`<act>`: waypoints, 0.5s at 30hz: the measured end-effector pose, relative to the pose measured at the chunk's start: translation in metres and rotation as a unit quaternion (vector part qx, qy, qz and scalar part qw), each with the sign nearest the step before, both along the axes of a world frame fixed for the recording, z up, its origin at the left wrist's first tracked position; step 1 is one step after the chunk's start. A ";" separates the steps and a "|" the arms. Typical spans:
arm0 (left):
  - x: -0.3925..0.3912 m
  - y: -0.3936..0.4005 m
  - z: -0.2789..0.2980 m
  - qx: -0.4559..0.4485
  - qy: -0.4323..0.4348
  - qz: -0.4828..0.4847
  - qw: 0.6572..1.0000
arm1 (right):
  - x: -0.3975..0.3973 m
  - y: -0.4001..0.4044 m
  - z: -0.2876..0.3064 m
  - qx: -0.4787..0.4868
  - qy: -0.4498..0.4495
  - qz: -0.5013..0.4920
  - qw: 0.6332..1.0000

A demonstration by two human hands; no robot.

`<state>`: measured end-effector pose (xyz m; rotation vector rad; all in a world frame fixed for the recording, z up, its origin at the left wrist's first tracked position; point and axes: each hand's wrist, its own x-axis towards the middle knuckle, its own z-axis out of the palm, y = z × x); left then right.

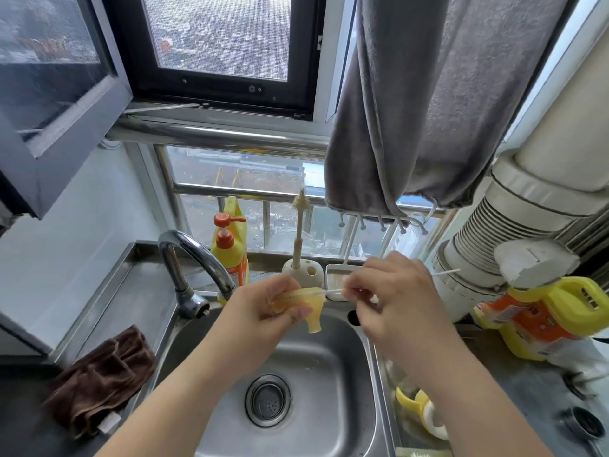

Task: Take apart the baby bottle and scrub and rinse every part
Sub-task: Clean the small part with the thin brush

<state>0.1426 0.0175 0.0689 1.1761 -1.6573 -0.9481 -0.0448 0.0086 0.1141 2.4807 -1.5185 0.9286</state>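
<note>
Over the steel sink (329, 374), my left hand (263, 311) grips a soft yellow silicone teat (308, 303), squeezed flat, its narrow tip pointing down. My right hand (392, 291) pinches a thin white stick-like brush (445, 272) whose near end pokes into the teat's mouth; its far end juts out to the right past my hand. A yellow and white bottle part (425, 413) lies on the counter right of the sink, partly hidden by my right forearm.
A chrome tap (194, 258) arches over the sink's left rim. Behind it stand a yellow detergent bottle (230, 249) and a bottle brush (300, 225) upright in its holder. A brown cloth (99, 380) lies left; a yellow jug (547, 321) stands right. A grey towel (428, 110) hangs above.
</note>
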 end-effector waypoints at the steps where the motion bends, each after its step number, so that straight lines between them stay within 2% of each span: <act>1: 0.001 -0.001 0.000 -0.001 0.003 0.004 1.000 | 0.000 0.000 0.000 0.004 -0.007 0.002 1.000; 4: -0.003 -0.001 0.000 -0.010 0.004 -0.003 1.000 | 0.011 0.003 0.000 0.031 -0.005 0.027 0.999; 9: 0.001 -0.001 0.004 -0.004 0.000 0.008 1.000 | -0.005 -0.003 -0.004 0.032 -0.047 0.000 0.998; 12: -0.006 0.000 0.003 -0.011 0.006 -0.009 1.000 | 0.010 0.002 -0.002 0.035 -0.018 0.028 0.999; 15: -0.002 0.002 0.005 -0.011 0.011 -0.012 1.000 | -0.001 -0.002 -0.001 0.032 -0.039 0.023 0.998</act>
